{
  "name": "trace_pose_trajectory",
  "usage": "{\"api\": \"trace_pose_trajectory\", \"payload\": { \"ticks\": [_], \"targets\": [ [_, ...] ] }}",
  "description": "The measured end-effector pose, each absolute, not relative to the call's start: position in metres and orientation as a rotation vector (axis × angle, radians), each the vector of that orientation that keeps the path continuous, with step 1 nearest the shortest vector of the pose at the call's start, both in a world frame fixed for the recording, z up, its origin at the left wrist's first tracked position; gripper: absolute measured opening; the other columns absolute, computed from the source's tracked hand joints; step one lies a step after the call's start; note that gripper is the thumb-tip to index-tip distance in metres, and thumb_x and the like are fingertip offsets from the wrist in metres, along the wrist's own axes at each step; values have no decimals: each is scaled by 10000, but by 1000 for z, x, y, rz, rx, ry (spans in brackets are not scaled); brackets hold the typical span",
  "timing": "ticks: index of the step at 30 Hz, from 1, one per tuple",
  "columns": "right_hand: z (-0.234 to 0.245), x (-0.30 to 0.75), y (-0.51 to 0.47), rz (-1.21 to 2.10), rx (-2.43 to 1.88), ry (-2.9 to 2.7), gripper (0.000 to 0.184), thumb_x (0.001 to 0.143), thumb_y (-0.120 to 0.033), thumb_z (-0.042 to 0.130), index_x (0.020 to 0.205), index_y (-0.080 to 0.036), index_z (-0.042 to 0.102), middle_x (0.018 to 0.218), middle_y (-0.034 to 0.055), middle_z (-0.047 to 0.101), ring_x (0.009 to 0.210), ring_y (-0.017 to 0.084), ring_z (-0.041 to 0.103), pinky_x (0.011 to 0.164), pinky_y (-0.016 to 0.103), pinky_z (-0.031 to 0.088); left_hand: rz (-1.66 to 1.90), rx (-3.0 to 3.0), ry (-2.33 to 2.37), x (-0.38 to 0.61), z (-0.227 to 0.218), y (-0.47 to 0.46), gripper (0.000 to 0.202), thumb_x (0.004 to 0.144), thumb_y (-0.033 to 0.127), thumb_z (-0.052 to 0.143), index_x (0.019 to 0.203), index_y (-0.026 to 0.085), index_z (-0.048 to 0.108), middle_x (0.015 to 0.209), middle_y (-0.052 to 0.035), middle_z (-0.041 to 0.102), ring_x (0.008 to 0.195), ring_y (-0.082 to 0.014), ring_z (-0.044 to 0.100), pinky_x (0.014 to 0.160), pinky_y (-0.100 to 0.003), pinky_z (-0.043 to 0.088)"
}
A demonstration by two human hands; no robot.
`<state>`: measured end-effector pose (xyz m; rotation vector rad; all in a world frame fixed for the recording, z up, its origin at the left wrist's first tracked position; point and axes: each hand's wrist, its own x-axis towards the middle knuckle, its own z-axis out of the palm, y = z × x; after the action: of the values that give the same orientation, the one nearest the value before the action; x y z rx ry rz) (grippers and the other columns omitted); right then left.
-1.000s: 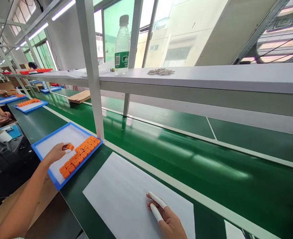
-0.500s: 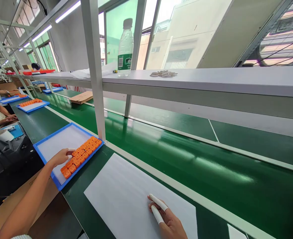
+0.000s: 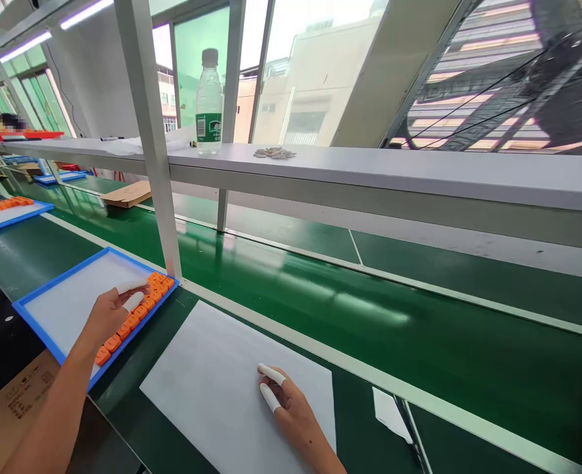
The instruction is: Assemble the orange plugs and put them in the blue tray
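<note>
Assembly line: worker's L hand (image 3: 108, 315) has shifted from mid-tray onto the orange parts (image 3: 158, 288) rowed along the blue tray (image 3: 64, 299)'s right edge. The part it carried 1 s ago no longer sits apart. Whether it's pinching one now can't be told. R hand (image 3: 293, 415) stays flat, unclenched, on the white sheet (image 3: 207, 388).

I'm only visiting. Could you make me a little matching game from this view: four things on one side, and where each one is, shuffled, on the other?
1 left hand
2 right hand
3 water bottle
4 cardboard piece

A upright on the grey shelf
B flat on the green belt
C resting on the white sheet
D at the orange pieces in the blue tray

Pairs: 1-D, 2-C, 3-A, 4-B.
</note>
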<state>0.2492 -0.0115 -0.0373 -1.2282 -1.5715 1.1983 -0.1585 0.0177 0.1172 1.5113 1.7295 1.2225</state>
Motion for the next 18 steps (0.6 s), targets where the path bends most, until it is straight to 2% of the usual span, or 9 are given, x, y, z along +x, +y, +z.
{"api": "trace_pose_trajectory", "payload": {
  "ticks": [3,5,8,12,18],
  "targets": [
    [-28,247,-8,1221,-1222,-1550,326,845,-391,649,1137,-264,718,1074,78,716,934,260,692,894,425,566,1101,1562,1353,-82,104,23,353,825,349,643,1147,228,720,1133,-69,743,1107,-286,671,974,-405,538],
    [-21,245,-3,1273,-1222,-1440,358,830,-455,673,1119,-250,727,1089,84,726,939,274,694,894,442,559,935,1599,1072,-31,82,26,308,839,347,624,1102,240,742,1060,-73,753,971,-264,707,792,-365,586],
    [-10,239,11,1362,-1235,-1205,465,787,-578,692,1054,-201,747,958,93,757,832,278,708,823,447,571,568,1633,772,35,45,28,239,857,339,599,983,265,788,945,-47,763,814,-214,710,684,-316,565],
    [1,235,30,1361,-1248,-1076,543,760,-663,679,942,-158,764,833,95,761,775,267,714,758,397,571,256,1549,567,87,16,42,130,759,327,729,797,226,802,747,-45,752,638,-185,687,578,-280,540],
    [0,237,39,1383,-1253,-994,604,677,-693,721,903,-135,776,840,104,776,817,281,723,738,345,561,131,1316,473,106,-4,70,299,680,437,767,644,141,742,659,-62,710,485,-127,601,453,-234,458]
  ]
}}
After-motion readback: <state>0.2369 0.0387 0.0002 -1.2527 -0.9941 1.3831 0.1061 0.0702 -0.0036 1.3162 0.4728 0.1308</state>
